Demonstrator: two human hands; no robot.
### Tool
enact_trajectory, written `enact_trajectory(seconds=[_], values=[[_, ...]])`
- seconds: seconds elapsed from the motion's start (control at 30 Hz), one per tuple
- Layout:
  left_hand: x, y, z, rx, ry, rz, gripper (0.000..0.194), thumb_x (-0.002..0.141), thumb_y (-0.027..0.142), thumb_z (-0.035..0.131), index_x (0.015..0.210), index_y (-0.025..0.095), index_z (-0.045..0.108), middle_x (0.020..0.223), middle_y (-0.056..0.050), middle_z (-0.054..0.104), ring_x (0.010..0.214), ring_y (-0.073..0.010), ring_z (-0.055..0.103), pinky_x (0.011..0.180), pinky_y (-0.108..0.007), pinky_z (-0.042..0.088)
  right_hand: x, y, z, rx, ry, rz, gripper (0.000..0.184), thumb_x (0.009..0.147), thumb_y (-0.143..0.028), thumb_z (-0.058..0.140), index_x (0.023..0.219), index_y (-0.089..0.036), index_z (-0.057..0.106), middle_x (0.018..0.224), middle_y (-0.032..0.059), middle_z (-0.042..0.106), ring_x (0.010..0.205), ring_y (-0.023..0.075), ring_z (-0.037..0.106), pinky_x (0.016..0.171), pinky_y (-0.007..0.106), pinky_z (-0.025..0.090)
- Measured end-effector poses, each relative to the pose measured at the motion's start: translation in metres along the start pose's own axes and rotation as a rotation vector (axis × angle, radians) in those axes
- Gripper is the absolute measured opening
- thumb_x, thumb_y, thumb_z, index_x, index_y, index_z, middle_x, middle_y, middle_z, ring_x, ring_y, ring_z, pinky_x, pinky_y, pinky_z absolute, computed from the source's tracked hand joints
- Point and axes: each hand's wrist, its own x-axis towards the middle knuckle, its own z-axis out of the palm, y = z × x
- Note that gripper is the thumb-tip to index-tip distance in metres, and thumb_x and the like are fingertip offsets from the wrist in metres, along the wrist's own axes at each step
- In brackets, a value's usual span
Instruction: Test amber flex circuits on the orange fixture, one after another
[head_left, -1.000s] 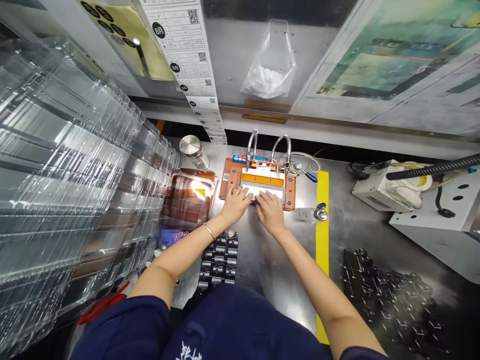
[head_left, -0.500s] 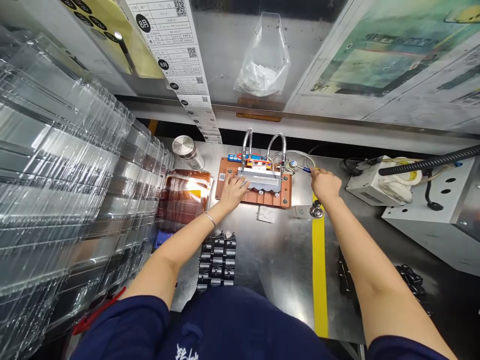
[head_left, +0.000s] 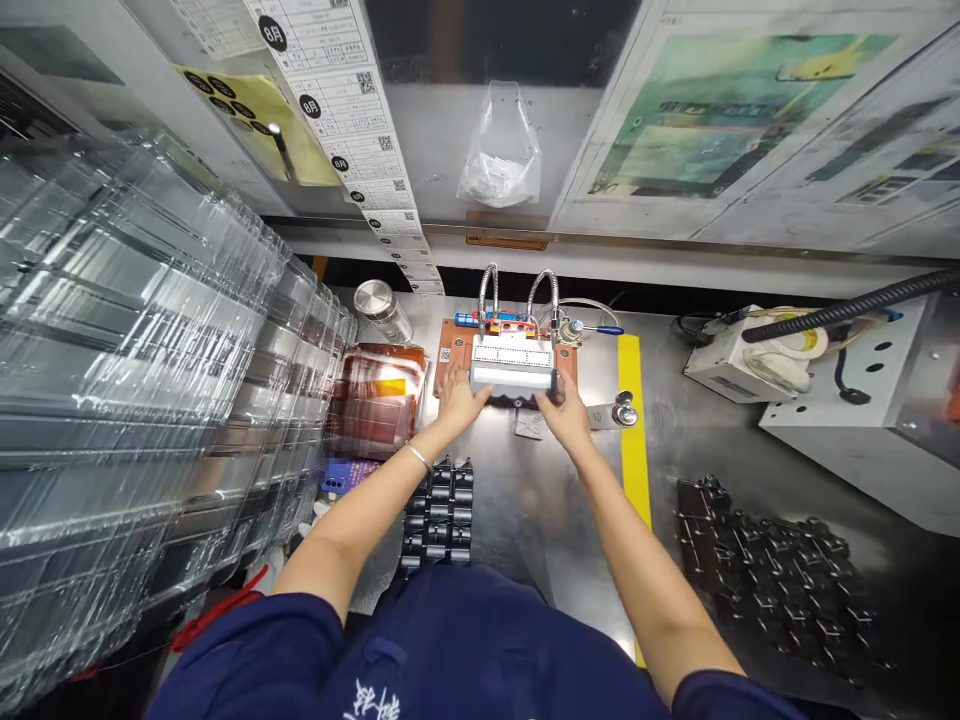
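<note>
My left hand (head_left: 461,396) and my right hand (head_left: 566,413) grip the two ends of a long grey part with a dark, wavy lower edge (head_left: 514,379). The fingers curl round its ends, partly hidden, and the thumbs lie along the near edge. Directly behind the part is a white strip with rows of dark dots (head_left: 512,354). All this is over the front of a copper-coloured fixture plate (head_left: 454,362). Two bent metal hoses (head_left: 543,285) rise behind it. Right of the fixture a blue-handled lever (head_left: 609,330) points outward, with no hand on it.
Stacked clear plastic trays (head_left: 187,400) crowd the left. Near them are a lidded jar (head_left: 382,310), amber film sheets (head_left: 375,400) and a phone (head_left: 349,475). Black parts sit in rows (head_left: 439,512) close to me and in a group (head_left: 780,575) at right. A white machine (head_left: 750,355) stands beyond.
My right hand has left the blue-handled lever and come to the grey part's right end. The lever has swung backward slightly. The grey part has shifted and tilted, exposing the dotted strip.
</note>
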Motion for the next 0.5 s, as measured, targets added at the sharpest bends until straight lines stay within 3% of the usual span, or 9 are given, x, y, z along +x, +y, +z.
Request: enact_trajectory(seconds=[0.07, 0.17, 0.23, 0.3, 0.4, 0.5], values=[[-0.032, -0.013, 0.001, -0.104, 0.022, 0.067, 0.06, 0.076, 0.028, 0.069, 0.127, 0.011, 0.045, 0.125, -0.02, 0.059, 0.121, -0.0299, 0.054, 0.101, -0.046, 0.044, -0.027, -0.003, -0.01, 0.081, 0.009, 0.001, 0.065, 0.077, -0.033, 0.055, 0.139, -0.02, 0.042, 0.128, 0.0131, 0.058, 0.108, 0.0237, 0.061, 0.082, 0.038, 0.055], [-0.078, -0.033, -0.003, -0.153, 0.145, 0.356, 0.045, 0.076, 0.017, 0.062, 0.12, 0.016, 0.05, 0.115, -0.014, 0.064, 0.112, -0.0252, 0.06, 0.097, -0.044, 0.048, -0.062, -0.011, -0.026, 0.042, -0.006, -0.048, 0.043, 0.079, -0.028, 0.046, 0.119, -0.019, 0.059, 0.121, 0.0127, 0.061, 0.108, 0.0229, 0.06, 0.084, 0.037, 0.054], [-0.101, -0.041, -0.009, -0.108, 0.222, 0.582, 0.034, 0.078, 0.013, 0.054, 0.111, 0.016, 0.056, 0.111, -0.014, 0.065, 0.114, -0.0242, 0.059, 0.099, -0.046, 0.047, -0.081, -0.021, -0.029, -0.028, -0.013, -0.043, 0.038, 0.079, -0.027, 0.044, 0.111, -0.018, 0.062, 0.111, 0.0127, 0.065, 0.098, 0.0221, 0.063, 0.08, 0.036, 0.055], [-0.115, -0.044, -0.015, -0.036, 0.263, 0.72, 0.032, 0.079, 0.01, 0.048, 0.108, 0.017, 0.059, 0.109, -0.013, 0.066, 0.117, -0.0233, 0.057, 0.102, -0.049, 0.045, -0.1, -0.039, -0.021, -0.111, -0.068, 0.028, 0.039, 0.079, -0.028, 0.044, 0.113, -0.017, 0.06, 0.093, 0.0104, 0.069, 0.08, 0.0216, 0.066, 0.071, 0.035, 0.055], [-0.129, -0.043, -0.028, 0.088, 0.298, 0.84, 0.032, 0.081, 0.011, 0.044, 0.107, 0.02, 0.06, 0.108, -0.011, 0.068, 0.118, -0.0224, 0.057, 0.104, -0.051, 0.043, -0.135, -0.081, 0.002, -0.116, -0.331, 0.032, 0.037, 0.081, -0.031, 0.048, 0.115, -0.02, 0.057, 0.072, 0.0042, 0.069, 0.065, 0.0217, 0.065, 0.063, 0.034, 0.054], [-0.147, -0.043, -0.066, 0.184, 0.371, 0.989, 0.03, 0.084, 0.012, 0.041, 0.107, 0.02, 0.059, 0.109, -0.009, 0.07, 0.115, -0.0213, 0.059, 0.101, -0.047, 0.047, -0.168, -0.121, 0.014, 0.172, -0.71, -0.11, 0.036, 0.084, -0.035, 0.053, 0.117, -0.021, 0.055, 0.074, 0.003, 0.07, 0.065, 0.0201, 0.067, 0.064, 0.033, 0.054]])
